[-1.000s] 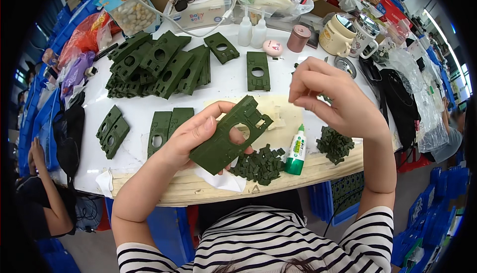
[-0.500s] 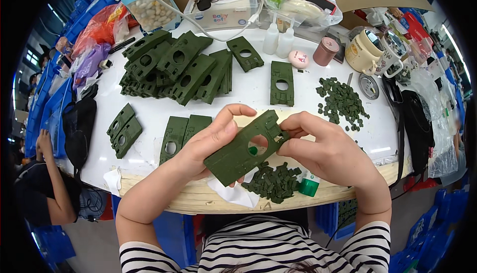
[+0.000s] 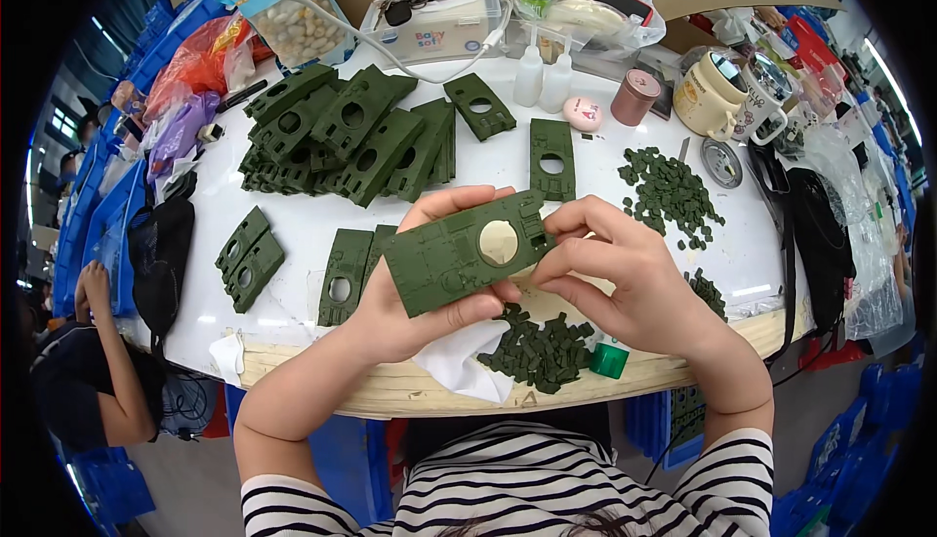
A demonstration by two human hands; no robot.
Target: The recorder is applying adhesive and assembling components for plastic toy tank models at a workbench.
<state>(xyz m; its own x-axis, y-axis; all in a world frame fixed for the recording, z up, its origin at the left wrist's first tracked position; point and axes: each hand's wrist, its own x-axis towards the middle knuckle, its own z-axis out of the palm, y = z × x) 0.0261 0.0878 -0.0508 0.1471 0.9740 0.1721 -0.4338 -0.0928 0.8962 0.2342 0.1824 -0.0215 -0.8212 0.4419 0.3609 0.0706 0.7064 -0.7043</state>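
Observation:
My left hand [image 3: 420, 317] grips a dark green plastic tank hull [image 3: 439, 259] with a round hole, thumb on its near edge and fingers along the far one. At the hull's right end, my right hand [image 3: 615, 268] is closed in a pinch; whatever its fingertips hold is hidden. Below the hull lies a heap of small green plastic pieces [image 3: 540, 351], with a green cap [image 3: 609, 360] and a white tissue [image 3: 468, 361] beside it. Two more hulls [image 3: 344, 273] lie just left of my left hand, partly covered.
A large pile of hulls [image 3: 366, 142] stands at the back left, with a pair of hulls [image 3: 249, 259] nearer. Single hulls [image 3: 553, 161] lie at the back. Small green parts [image 3: 673, 195], white squeeze bottles [image 3: 530, 76], a pink tin [image 3: 635, 98] and mugs [image 3: 711, 98] are on the right.
The hull has turned flatter and shifted slightly left and up. My left thumb has moved to the hull's near edge, and my right fingertips have drawn back slightly at its end.

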